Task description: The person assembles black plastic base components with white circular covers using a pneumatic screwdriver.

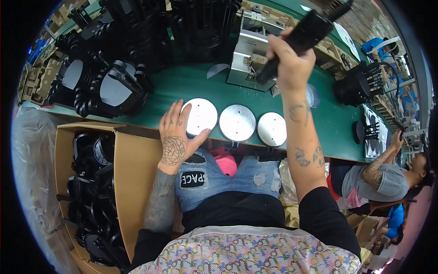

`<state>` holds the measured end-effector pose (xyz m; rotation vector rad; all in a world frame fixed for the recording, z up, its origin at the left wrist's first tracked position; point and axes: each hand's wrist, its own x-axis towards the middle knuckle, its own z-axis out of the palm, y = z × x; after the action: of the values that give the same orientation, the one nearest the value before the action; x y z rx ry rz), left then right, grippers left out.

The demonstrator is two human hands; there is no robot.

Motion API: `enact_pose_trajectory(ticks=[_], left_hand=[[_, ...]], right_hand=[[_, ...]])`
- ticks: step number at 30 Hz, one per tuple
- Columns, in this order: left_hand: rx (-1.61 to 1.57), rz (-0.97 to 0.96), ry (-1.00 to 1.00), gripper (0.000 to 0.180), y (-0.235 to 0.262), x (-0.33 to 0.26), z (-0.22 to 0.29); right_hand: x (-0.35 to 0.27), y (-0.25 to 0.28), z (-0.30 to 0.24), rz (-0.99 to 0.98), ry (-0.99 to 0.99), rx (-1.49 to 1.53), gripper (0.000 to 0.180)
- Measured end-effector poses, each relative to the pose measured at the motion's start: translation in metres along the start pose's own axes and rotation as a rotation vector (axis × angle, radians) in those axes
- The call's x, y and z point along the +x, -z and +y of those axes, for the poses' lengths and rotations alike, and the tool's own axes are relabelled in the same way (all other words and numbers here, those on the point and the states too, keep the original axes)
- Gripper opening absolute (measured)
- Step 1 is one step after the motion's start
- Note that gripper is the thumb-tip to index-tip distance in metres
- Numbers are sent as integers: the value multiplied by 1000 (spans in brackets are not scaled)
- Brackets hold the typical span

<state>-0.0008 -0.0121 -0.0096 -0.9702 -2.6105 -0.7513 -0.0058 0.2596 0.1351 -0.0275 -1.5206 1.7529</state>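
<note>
In my raised right hand (294, 64) is a black electric screwdriver (310, 32), gripped round its body and slightly blurred. Its lower end is near the front of a metal box-shaped screw feeder (251, 52); I cannot tell whether they touch. My left hand (175, 137) lies with fingers spread against the lower left rim of a round silver-faced disc (200, 117). To its right, a second disc (237, 122) and a third, smaller disc (272, 129) form a row along the green table's near edge. Each has small dark dots; short dark brackets show below the second and third.
Black pan-like parts with handles (118, 86) are stacked at the left. A cardboard box (137, 182) of black parts stands left of my legs. Stacked black parts (353, 89) stand at the right, near a seated co-worker (385, 180). Small screws lie by the feeder.
</note>
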Motion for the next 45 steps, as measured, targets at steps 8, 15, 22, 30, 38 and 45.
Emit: enact_pose_trajectory(ticks=[8,15,22,30,38,45], left_hand=[[30,8,-29,78,3,5,1],[40,-33,-40,76,0,5,-3],[46,-63,-23,78,-1,3,-2],[61,-85,-10,79,2,6,-3],[26,-178,-14,93,7,18,1],[52,-188,-6,94,30,35,18]], right_hand=[[-76,124,-52,96,85,-3,38],[-102,176,-52,238,78,-100,33],[-110,182,-47,223,88,-69,34],[-106,179,-40,218,72,-22,32],[-100,182,-34,234,-33,-80,32],[-86,161,-60,239,12,-242,41]])
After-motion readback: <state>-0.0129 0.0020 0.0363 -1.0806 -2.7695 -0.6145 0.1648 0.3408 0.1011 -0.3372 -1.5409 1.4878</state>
